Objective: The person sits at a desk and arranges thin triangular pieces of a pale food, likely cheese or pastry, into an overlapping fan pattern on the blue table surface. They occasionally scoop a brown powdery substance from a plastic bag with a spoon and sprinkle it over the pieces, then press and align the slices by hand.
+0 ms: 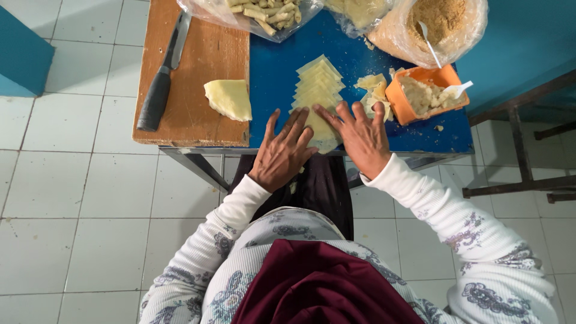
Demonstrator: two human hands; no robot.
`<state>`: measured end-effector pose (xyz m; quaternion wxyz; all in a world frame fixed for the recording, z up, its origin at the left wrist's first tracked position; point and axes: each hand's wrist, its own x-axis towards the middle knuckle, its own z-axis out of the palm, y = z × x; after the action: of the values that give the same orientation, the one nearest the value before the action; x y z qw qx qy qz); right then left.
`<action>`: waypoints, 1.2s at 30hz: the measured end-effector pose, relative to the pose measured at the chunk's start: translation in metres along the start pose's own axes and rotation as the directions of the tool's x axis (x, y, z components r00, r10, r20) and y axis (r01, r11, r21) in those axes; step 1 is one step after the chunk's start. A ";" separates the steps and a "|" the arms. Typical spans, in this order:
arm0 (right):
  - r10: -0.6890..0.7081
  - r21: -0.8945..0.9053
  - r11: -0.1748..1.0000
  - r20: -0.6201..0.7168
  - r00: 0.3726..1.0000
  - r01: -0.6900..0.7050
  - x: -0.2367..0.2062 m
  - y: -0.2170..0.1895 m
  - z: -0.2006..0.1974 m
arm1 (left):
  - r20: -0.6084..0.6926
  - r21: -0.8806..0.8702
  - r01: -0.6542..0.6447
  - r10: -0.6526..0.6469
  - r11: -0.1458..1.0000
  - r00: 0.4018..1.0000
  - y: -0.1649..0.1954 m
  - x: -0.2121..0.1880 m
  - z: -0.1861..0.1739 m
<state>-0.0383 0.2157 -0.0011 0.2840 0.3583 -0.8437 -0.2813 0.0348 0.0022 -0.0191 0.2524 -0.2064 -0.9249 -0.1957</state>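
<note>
- A pale tiled floor (72,228) is seen beneath a small table (192,157) with dark metal legs; teal walls close the upper corners.
- The table is covered on the right by a blue mat (276,78) and on the left by a wooden cutting board (204,54).
- A black-handled knife (161,84) and a folded slab of pale dough (229,99) are laid on the board.
- Clear bags are set along the far edge: one of finished rolls (264,12), one of brown crumbs (441,21).
- An orange tub of filling (423,93) with a white spoon is placed just right of the wrappers.
- A row of overlapping thin wrappers (317,90) is laid mid-mat; the nearest sheet is being pressed flat.
- The left hand (283,153) and right hand (361,138) are spread open, fingers flat, nothing grasped.
- By judgement, filling is called for next.
</note>
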 end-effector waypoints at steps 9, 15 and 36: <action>-0.064 -0.217 0.973 0.065 0.996 0.077 0.011 -0.003 0.001 | 0.005 0.035 -0.015 0.015 0.999 1.000 -0.001 -0.002 0.002; 0.139 0.436 0.888 0.051 0.989 -0.147 0.023 0.022 0.007 | 0.014 0.037 -0.015 0.015 0.999 1.000 0.002 -0.001 0.000; -0.042 0.430 0.902 -0.007 0.999 0.041 0.011 0.027 0.002 | 0.002 -0.126 0.027 -0.027 0.992 1.000 -0.002 0.004 -0.008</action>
<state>-0.0580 0.2241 0.0190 0.1911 0.4294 -0.8776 -0.0949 0.0338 -0.0021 -0.0112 0.2362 -0.2095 -0.9133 -0.2572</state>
